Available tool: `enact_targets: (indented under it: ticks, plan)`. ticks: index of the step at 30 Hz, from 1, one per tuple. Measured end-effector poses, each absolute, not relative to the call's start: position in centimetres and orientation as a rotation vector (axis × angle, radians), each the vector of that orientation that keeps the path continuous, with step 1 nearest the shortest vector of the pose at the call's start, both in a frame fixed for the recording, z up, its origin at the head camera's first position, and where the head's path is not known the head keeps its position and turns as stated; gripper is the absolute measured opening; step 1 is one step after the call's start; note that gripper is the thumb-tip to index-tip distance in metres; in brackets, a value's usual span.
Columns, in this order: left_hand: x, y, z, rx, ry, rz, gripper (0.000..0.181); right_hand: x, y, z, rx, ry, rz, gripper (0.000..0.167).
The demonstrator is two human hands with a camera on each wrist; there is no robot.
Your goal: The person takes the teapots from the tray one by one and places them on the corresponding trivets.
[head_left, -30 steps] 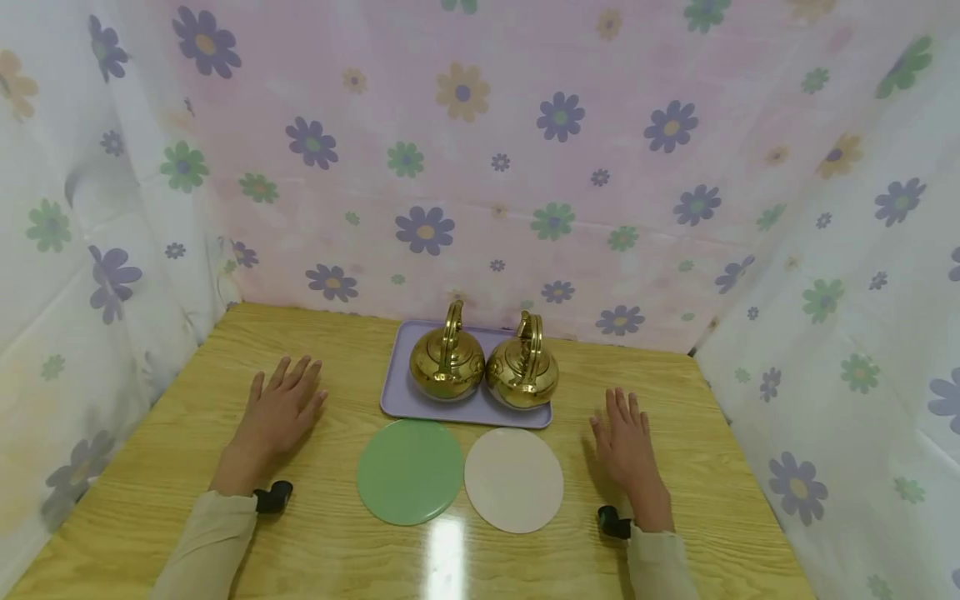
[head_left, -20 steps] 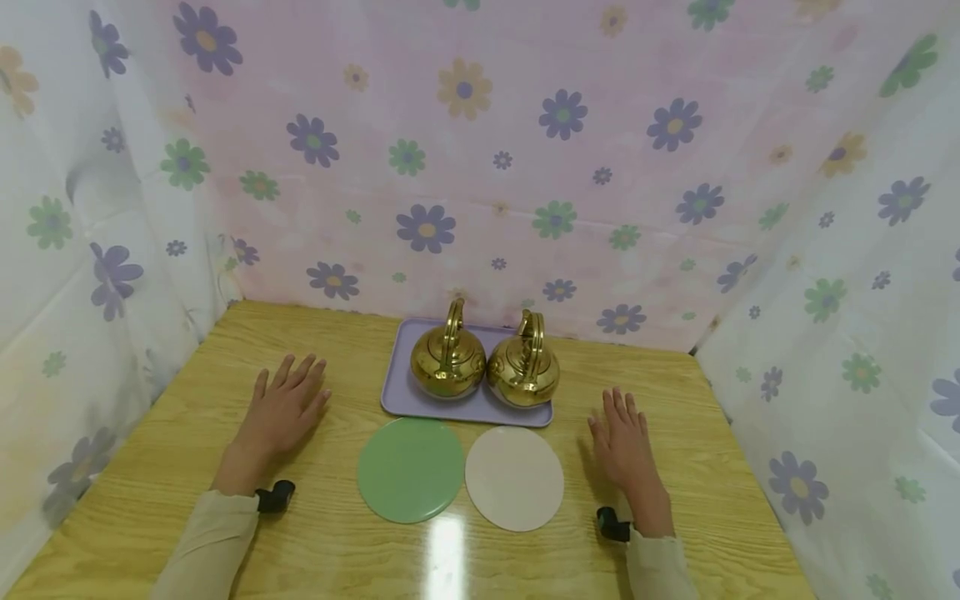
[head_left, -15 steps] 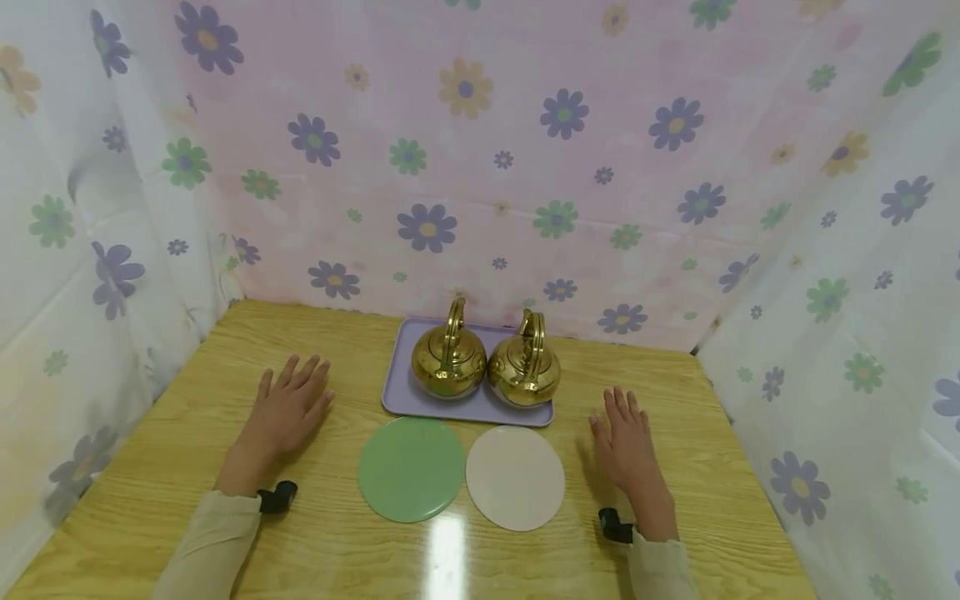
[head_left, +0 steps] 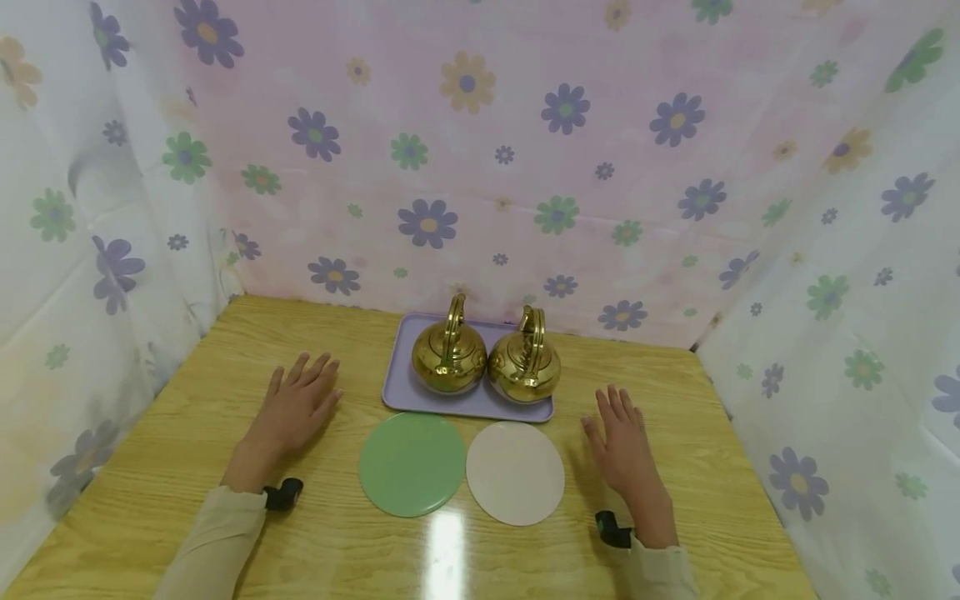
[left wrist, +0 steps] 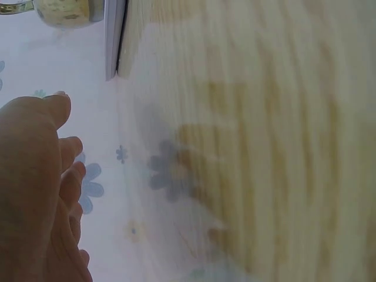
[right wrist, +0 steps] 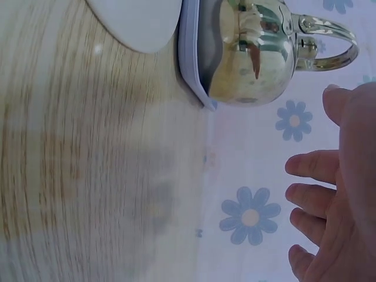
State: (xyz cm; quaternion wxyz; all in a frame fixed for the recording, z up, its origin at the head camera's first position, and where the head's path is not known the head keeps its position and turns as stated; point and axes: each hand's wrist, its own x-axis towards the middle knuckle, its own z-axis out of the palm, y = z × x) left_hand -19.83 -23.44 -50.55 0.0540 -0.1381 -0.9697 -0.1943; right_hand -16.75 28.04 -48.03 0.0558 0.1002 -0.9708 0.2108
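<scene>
Two shiny gold teapots stand side by side on a lavender tray (head_left: 480, 410) toward the back of the table. The left teapot (head_left: 448, 358) and the right teapot (head_left: 523, 368) both have tall arched handles. My left hand (head_left: 294, 410), fingers extended, is left of the tray and holds nothing. On the other side, my right hand (head_left: 622, 446) has its fingers straight and is also bare, right of the tray. In the right wrist view, the right teapot (right wrist: 258, 53) shows beyond the fingers.
In front of the tray lie a green round disc (head_left: 412, 464) and a pale pink round disc (head_left: 515, 473), edge to edge. The wooden table (head_left: 337, 550) is bounded by flowered cloth (head_left: 480, 183) at the back and both sides.
My left hand has shifted slightly right, toward the tray. The right hand has moved only a little. Teapots, tray and discs keep their places; the head view has tilted slightly.
</scene>
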Motion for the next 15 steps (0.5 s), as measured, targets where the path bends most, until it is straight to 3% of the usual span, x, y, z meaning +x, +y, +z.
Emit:
enact_targets:
  ticks: [15]
  plan:
    - [-20.8,-23.4,-51.4,-0.540,-2.907,-0.630,0.057,-16.2,26.3,-47.5,0.421,-2.773,0.729,0.055]
